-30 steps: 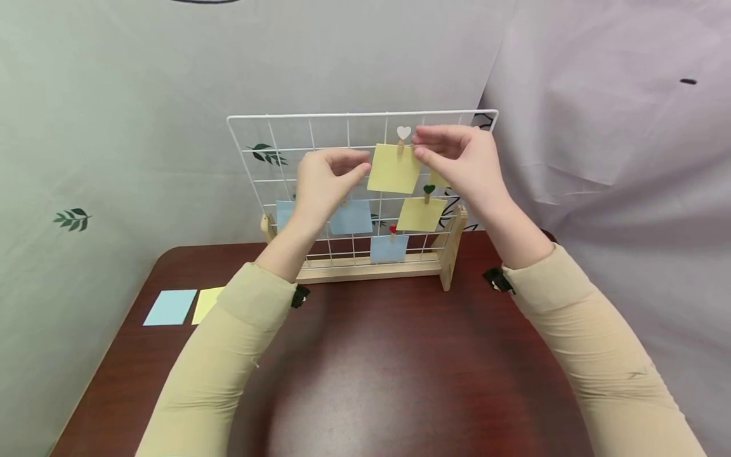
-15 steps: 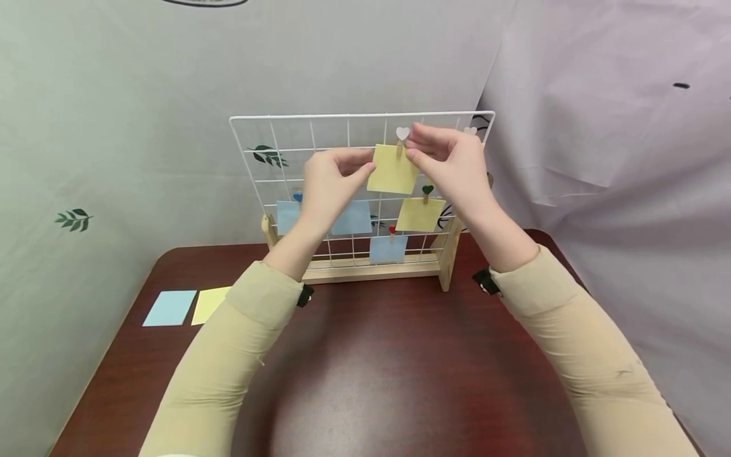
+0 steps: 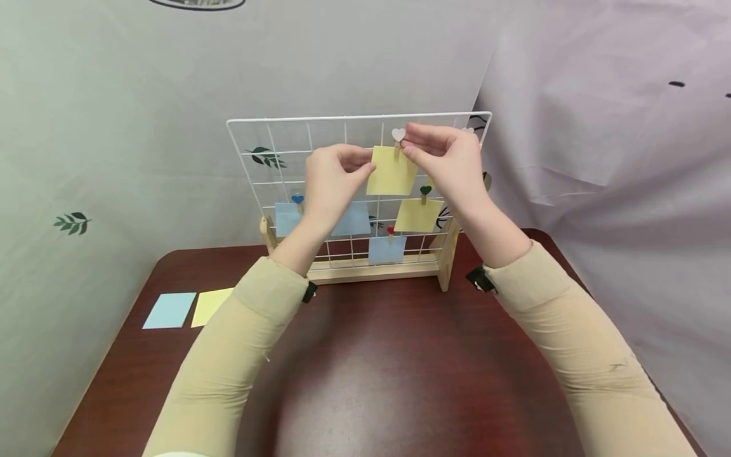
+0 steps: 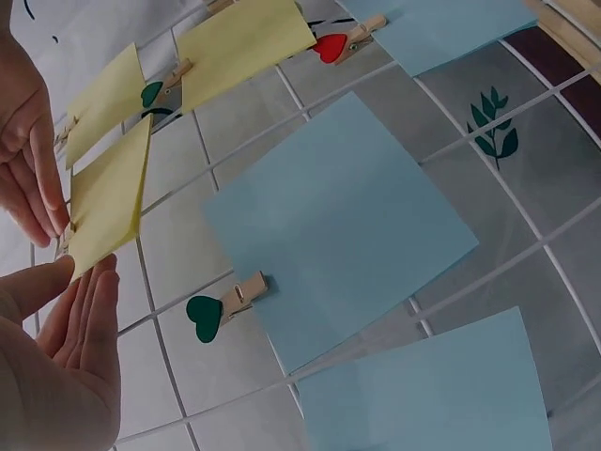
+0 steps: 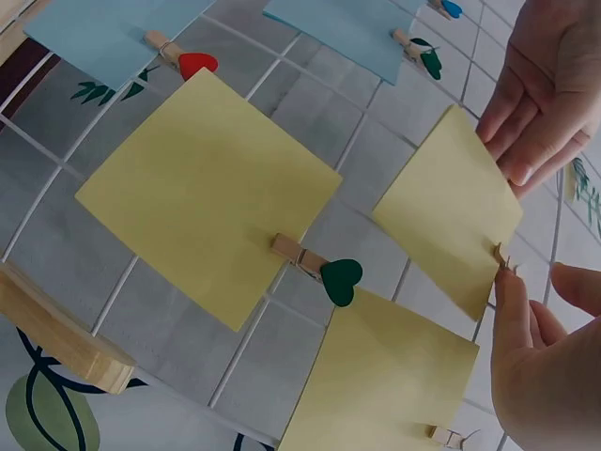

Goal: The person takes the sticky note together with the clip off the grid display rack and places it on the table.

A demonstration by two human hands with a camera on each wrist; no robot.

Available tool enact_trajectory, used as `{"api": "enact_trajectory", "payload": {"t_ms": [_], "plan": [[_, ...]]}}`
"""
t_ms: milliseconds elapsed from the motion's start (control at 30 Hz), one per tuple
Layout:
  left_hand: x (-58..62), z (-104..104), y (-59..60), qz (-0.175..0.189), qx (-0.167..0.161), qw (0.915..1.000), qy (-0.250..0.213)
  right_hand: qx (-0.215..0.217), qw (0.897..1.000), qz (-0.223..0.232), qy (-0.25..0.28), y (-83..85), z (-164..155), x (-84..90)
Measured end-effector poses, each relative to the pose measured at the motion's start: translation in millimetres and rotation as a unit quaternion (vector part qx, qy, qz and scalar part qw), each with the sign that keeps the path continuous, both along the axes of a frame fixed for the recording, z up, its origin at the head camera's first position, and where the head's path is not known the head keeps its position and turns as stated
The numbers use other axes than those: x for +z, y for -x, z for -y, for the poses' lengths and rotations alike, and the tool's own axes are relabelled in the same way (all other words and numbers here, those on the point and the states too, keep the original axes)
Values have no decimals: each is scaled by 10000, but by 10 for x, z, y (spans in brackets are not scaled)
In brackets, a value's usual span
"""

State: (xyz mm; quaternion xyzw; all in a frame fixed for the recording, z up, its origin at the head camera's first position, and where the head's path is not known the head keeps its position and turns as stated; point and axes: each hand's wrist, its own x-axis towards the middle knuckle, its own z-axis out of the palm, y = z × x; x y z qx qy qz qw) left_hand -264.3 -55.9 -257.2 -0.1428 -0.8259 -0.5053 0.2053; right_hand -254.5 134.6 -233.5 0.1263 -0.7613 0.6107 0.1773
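Head view, nearest first: our two sleeved forearms reach forward over the dark red table (image 3: 400,381), where a blue note (image 3: 169,310) and a yellow one (image 3: 210,304) lie flat near its left edge, well apart from the work.

Further out stands the white wire grid (image 3: 268,158) in its wooden base (image 3: 371,270), upright so that paper can hang from its wires. Lower down hang blue and yellow notes on small heart-headed pegs, each peg biting the paper's top edge.

At the top row our left hand (image 3: 334,181) pinches the left edge of the yellow note (image 3: 391,171), thumb and forefinger closed on the paper, seemingly to keep it square against the wire. Our right hand (image 3: 448,162) has its fingertips at the white-heart peg (image 3: 398,135) on the note's upper edge; we judge it grips the peg, though the wrist views show only fingertips by a small wooden clip (image 5: 502,258) and not a plain squeeze. The note hangs slightly tilted, touching the grid.
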Motion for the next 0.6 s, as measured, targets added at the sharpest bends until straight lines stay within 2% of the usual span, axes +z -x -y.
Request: {"api": "enact_trajectory", "payload": {"t_ms": [100,233,433,600], "plan": [[3,-5,23,-32,128,9999,16,62,9999,17,-128,9,32,7],[-3,-5,57,-99,228,9997,-11,223,9994,262,-105,-6,82,37],[-8,-2,74,-171,219,9996,1,364,9973,557,-314,-24,92,80],[-10,-6,83,-211,230,9995,32,305,9965,544,-553,-10,109,109]]}}
